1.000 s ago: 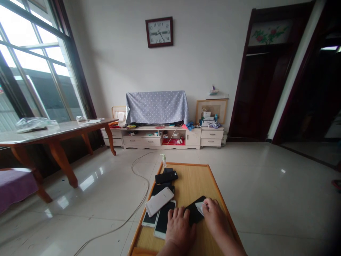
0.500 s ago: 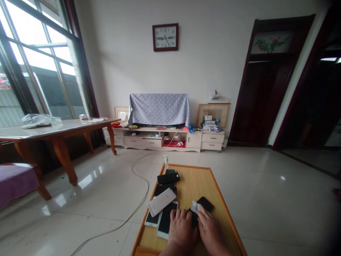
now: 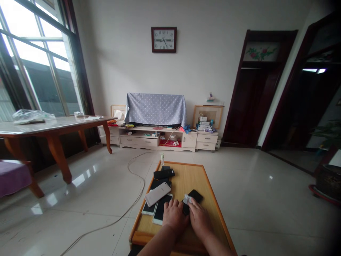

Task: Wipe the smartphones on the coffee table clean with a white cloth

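A black smartphone [image 3: 196,195] lies on the small wooden table, partly covered by my hands. My right hand [image 3: 199,217] pinches a crumpled white wipe [image 3: 187,199] and presses it on the phone's surface. My left hand [image 3: 174,214], fingers curled, grips the near end of the same phone; its thumb is hidden. Left of it are several other phones: a pale pinkish one [image 3: 158,194] lying face down across others, a white-framed one [image 3: 161,212] with a dark screen, and a black one [image 3: 164,174] farther off.
A clear pump bottle [image 3: 162,160] stands at the far left corner of the wooden table [image 3: 186,174]. A cable [image 3: 138,195] trails over the floor at left. Beyond are a cloth-draped TV cabinet [image 3: 138,141], a larger table [image 3: 71,122] and a potted plant [image 3: 329,181].
The view has swung slightly right, so things sit farther left in it. Both hands keep their places on the phone, and the wipe stays over nearly the same spot.
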